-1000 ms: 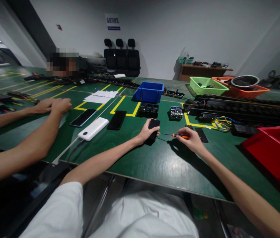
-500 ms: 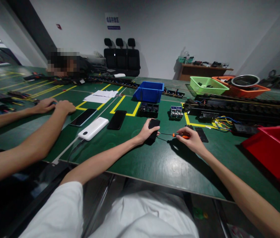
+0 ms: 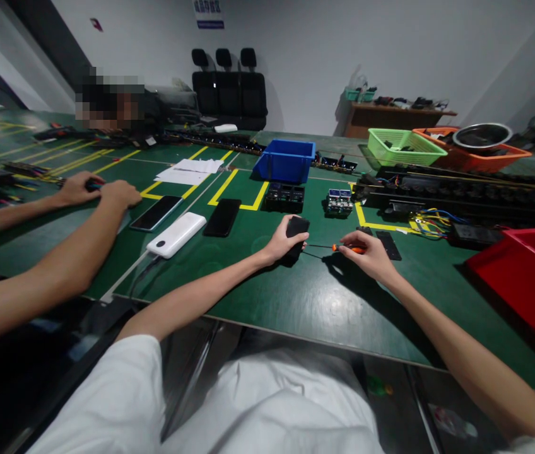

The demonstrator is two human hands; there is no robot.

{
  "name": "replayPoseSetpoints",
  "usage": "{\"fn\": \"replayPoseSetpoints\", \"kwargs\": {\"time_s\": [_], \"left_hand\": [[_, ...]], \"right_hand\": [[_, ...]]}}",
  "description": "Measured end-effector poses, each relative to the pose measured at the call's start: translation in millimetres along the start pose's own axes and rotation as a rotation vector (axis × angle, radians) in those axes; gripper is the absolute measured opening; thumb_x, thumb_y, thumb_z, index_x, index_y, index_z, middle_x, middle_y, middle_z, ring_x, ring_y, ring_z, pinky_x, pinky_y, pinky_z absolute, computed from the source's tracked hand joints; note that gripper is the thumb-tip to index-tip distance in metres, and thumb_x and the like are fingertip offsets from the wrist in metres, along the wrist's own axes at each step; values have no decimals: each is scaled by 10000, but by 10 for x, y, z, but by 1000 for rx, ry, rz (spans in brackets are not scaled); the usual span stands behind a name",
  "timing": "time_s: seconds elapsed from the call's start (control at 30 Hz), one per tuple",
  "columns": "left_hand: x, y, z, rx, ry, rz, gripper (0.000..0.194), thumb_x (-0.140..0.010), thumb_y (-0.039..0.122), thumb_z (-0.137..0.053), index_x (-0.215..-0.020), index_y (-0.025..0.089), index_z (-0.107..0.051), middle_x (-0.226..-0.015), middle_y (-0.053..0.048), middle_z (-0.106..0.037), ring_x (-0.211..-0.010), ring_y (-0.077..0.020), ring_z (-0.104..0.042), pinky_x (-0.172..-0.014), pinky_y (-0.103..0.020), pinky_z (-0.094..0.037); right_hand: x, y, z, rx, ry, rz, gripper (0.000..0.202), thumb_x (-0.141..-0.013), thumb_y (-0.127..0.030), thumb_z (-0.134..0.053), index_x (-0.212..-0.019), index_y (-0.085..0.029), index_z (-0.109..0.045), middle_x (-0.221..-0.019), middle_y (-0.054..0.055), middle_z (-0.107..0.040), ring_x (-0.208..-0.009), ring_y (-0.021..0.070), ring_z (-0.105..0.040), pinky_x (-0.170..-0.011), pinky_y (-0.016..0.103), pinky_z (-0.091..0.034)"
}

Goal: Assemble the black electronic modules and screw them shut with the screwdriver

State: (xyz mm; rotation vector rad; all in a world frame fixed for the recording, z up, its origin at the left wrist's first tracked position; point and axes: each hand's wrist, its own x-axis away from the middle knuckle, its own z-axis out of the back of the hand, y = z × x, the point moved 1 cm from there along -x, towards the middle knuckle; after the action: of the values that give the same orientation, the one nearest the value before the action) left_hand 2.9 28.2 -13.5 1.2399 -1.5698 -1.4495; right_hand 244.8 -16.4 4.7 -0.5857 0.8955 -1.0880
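Left hand [image 3: 282, 243]: closed around a black block [image 3: 298, 227], thumb laid across it, towards the near edge of the green table [image 3: 267, 296]. Block taken as clock centre for all entries below.

Right hand [image 3: 371, 255], 3 o'clock: gripping a screwdriver [image 3: 336, 248] with an orange handle, thin shaft directed to 9 o'clock, at the block; contact at the tip too small to tell.

Dark flat plate [image 3: 389, 246]: 3 o'clock, just beyond the right hand.

Small module with blue tops [image 3: 339, 202]: 2 o'clock.

Black module [image 3: 285, 198]: near 12 o'clock; blue bin [image 3: 290, 162] behind it.

Black phone [image 3: 223, 218]: between 9 and 10 o'clock, lying flat; white power bank [image 3: 176, 234] farther out, 9 o'clock.

White papers [image 3: 187, 171]: 10 o'clock.

Green basket [image 3: 407, 154]: 2 o'clock, well apart.

Red bin [image 3: 523, 277]: beyond the plate, just past 3 o'clock.
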Motion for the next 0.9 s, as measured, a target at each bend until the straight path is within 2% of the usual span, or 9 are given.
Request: {"fn": "replayPoseSetpoints", "kwargs": {"time_s": [0.33,0.7,0.8,0.9], "left_hand": [[7,9,-21,-4,-12,-17,563,-725,319,-745,-1150,198,-396,-858,-9,-562,-590,-123,-629,-568,-264,-529],[-16,30,2,60,37,33,550,-712,349,-751,-1101,196,-393,-853,-5,-567,-595,-130,-642,-574,-271,-546],[-19,34,-1,79,43,41,557,-710,360,-751,-1100,193,-390,-860,-13,-572,-598,-136,-645,-563,-268,-542],[-18,36,-5,94,40,48,564,-708,367,-754,-1101,191,-389,-869,-21,-578,-605,-139,-647,-564,-270,-541]], "right_hand": [[-3,15,-2,-25,2,-12,288,-775,-423,-705,-905,-173,-651,-844,57,-668,-774,201,-649,-702,323,-527],[-6,-6,-8,-120,6,-3,300,-719,-393,-765,-897,-184,-643,-888,44,-662,-823,199,-658,-799,357,-544],[3,-13,-25,-153,53,-54,265,-738,-388,-751,-887,-188,-660,-889,42,-669,-826,191,-651,-792,339,-534],[3,11,-46,-253,100,-138,249,-760,-395,-728,-900,-195,-672,-870,35,-672,-772,170,-637,-719,305,-527]]}}
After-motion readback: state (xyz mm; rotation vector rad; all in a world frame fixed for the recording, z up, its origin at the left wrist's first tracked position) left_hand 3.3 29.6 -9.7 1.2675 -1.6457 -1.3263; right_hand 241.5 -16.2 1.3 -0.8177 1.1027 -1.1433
